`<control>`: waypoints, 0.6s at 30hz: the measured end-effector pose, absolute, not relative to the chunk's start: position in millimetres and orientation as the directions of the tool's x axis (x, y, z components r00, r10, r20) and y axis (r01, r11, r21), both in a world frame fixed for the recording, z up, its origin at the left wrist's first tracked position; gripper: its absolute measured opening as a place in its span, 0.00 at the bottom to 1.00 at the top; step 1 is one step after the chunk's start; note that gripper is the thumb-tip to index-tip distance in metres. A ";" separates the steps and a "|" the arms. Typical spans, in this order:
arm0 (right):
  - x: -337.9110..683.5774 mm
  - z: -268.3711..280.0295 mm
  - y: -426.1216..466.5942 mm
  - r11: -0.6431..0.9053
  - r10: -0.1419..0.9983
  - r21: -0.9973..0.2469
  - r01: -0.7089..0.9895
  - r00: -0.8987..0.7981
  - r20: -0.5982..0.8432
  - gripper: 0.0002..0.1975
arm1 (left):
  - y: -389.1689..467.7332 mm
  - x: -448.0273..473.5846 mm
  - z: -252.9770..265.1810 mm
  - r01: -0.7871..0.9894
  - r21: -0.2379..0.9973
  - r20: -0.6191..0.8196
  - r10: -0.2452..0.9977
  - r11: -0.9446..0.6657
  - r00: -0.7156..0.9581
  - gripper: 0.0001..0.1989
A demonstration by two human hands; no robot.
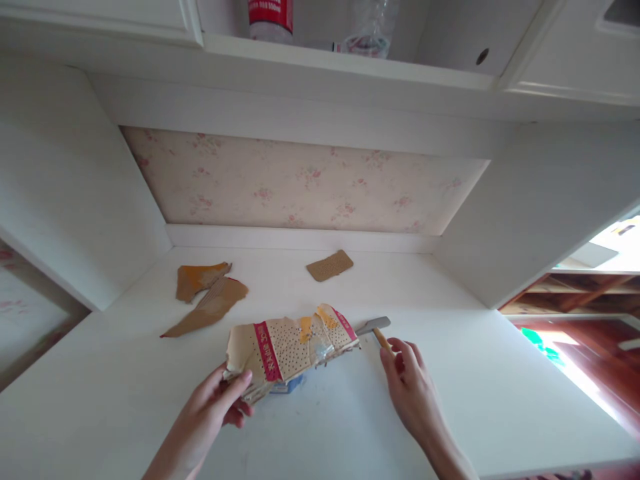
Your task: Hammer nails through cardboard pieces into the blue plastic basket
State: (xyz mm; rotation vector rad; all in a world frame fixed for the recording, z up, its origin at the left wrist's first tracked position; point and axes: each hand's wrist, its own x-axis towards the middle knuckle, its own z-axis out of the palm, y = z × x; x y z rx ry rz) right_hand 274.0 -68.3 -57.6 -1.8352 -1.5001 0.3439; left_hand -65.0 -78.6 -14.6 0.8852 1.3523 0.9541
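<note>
My left hand [217, 400] is closed on the left end of a torn cardboard piece [295, 350], thumb on top and fingers beneath. The cardboard is beige with dark dots, a dark pink printed band and orange patches, and its edges are ragged. My right hand [413, 383] grips the tan handle of a small tool, whose flat grey metal head [376, 325] lies crosswise near the cardboard's right end. Whether the head touches the cardboard I cannot tell. Under the cardboard a blue item [287, 385] shows in part.
Two torn brown cardboard scraps [207, 307] lie at the left of the white tabletop [340, 427], and a small brown cardboard rectangle [330, 265] lies at the back. Overhead, a shelf [350, 67] holds a red-labelled bottle [271, 17] and a clear bottle [371, 30]. White panels flank both sides.
</note>
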 end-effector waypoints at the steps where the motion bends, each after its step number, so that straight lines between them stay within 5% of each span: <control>1: 266.1 -55.4 -63.3 -0.081 0.936 -0.775 0.627 0.314 0.156 0.19 | -77.9 -65.3 -14.6 -0.052 0.923 -0.382 0.924 0.381 -0.011 0.22; 6: 237.8 -49.6 -29.2 -0.178 0.973 -0.965 0.195 0.179 -0.144 0.28 | -69.9 -61.4 -7.9 -0.095 0.933 -0.344 0.937 0.348 0.060 0.18; 12: 235.4 -24.0 13.6 -0.159 0.982 -0.983 0.088 0.114 -0.149 0.23 | -42.2 -59.5 28.1 -0.190 0.936 -0.266 0.949 0.297 0.172 0.14; 18: 228.4 -10.8 36.3 -0.069 0.986 -0.998 0.003 0.152 -0.068 0.20 | 11.0 -75.2 70.1 -0.296 0.953 -0.006 0.981 0.063 0.192 0.12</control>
